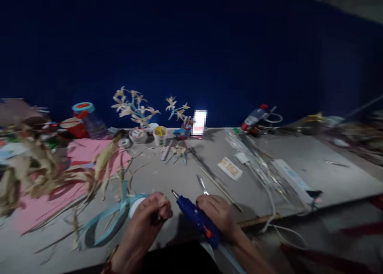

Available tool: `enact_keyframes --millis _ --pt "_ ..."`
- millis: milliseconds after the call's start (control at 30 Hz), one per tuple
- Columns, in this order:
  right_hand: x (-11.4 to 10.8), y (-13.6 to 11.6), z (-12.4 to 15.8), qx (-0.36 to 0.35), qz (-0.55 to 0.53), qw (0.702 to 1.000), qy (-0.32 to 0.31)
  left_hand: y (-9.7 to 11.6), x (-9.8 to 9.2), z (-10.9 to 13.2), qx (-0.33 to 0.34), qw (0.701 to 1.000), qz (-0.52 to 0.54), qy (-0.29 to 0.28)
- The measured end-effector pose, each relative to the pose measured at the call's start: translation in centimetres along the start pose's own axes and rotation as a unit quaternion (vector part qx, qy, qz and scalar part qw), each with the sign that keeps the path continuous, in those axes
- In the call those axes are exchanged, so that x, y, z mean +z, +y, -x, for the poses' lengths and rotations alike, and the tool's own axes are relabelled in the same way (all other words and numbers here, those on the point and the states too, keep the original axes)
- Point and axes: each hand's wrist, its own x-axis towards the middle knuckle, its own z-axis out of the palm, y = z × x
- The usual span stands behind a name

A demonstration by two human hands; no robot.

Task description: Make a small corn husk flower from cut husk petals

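Observation:
My right hand [217, 216] is closed around a blue glue gun [194, 216], its metal nozzle pointing up and left. My left hand [151, 212] is pinched just left of the nozzle; a small pale piece seems to show at its fingertips, too blurred to name. Beside the left wrist a light blue ribbon [104, 230] loops over the table near a white roll [137, 206]. Scissors [202, 184] lie just beyond the glue gun. Several small husk flowers with blue stems [179, 154] rest farther back.
Dried corn husks [38, 166] cover pink paper [50, 210] at left. Flower arrangements [134, 104] stand in cups at the back. Thin sticks [215, 178], a plastic-wrapped wire bundle [260, 162], a white power strip [291, 180] and a cable [271, 198] lie at right. A bottle [253, 118] leans behind.

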Motion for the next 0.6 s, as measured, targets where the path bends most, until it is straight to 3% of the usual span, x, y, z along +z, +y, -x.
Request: enact_keyframes --millis 100,233,400,600 --pt "-0.4 2.3 2.0 0.056 0.054 0.997 -0.027 0.8 -1.2 0.3 0.036 0.999 0.002 -0.001" --pt "-2.6 6.7 5.9 0.162 0.128 0.977 -0.053 1.6 -3.4 0.3 0.087 0.995 -0.039 -0.016" --pt "-5.6 12.1 10.4 0.295 0.188 0.931 -0.106 2.0 -4.9 0.3 0.135 0.986 -0.085 0.056" --pt "-7.1 15.7 11.6 0.302 0.128 0.920 -0.213 1.5 -4.4 0.2 0.158 0.982 -0.068 0.073"
